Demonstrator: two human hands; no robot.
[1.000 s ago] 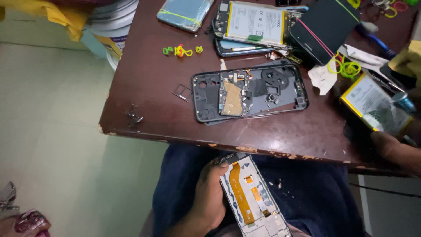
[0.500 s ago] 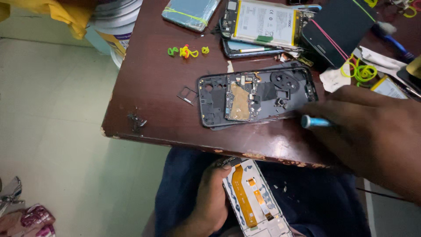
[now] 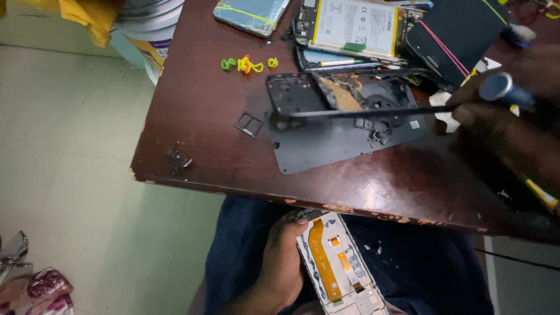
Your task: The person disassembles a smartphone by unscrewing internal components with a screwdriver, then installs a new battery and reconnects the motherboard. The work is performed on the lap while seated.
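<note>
Head view: my left hand (image 3: 283, 262) grips the phone display assembly (image 3: 341, 265) over my lap; my right hand (image 3: 507, 125), clutching a screwdriver (image 3: 503, 87), lifts the dark phone frame (image 3: 344, 99) off the table (image 3: 192, 134). Next, I judge: steady handling.

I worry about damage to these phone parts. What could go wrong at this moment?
1. The right hand lifts the dark phone back frame by one end; it could flex, or slip onto the table.
2. Small loose parts below it could scatter.
3. The left hand holds the white screen frame over the lap, its orange flex cable exposed and possibly easy to snag.
</note>
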